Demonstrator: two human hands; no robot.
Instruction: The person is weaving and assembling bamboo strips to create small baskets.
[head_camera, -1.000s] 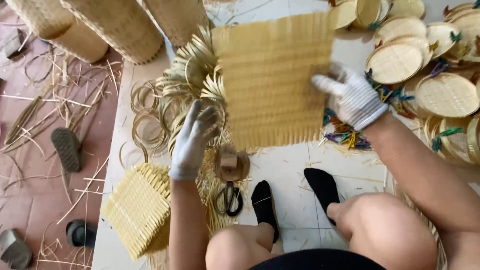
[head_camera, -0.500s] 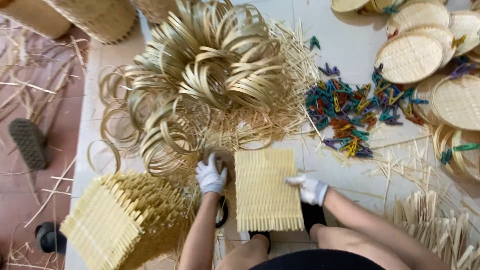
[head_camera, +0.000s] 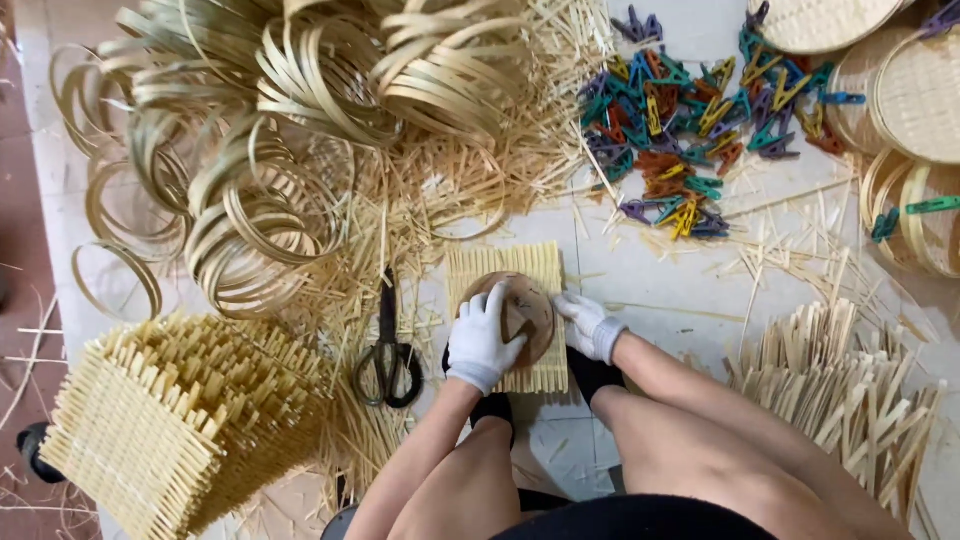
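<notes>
Looking down on a pale tiled floor, littered all over with thin straw-coloured bamboo slivers; a strip of reddish floor running along the far left edge.

Sitting at near centre, bare knees up, dark socks tucked under the work. Lying flat on the tiles between the feet, a small square mat of woven pale bamboo strips, ribbed and frayed at its edges. Resting on top of it, a round brown wooden disc, smooth and scuffed.

Pressing down on the disc's left side, the white-gloved left hand, fingers spread over the rim. Steadying the right edge, the white-gloved right hand, fingers curled together against the disc and mat.

Lying just left of the mat, black-handled metal scissors, blades pointing away.

Filling the far left, a big tangled heap of thin bamboo hoops, glossy and springy. Standing at near left, a stack of square woven bamboo mats, bristling with loose ends. Sprawling at far right, a scatter of coloured plastic clips, teal, purple, orange and yellow. Crowding the far right corner, round woven bamboo trays, some clipped at the rim. Fanning out at near right, a pile of flat cut bamboo slats.
</notes>
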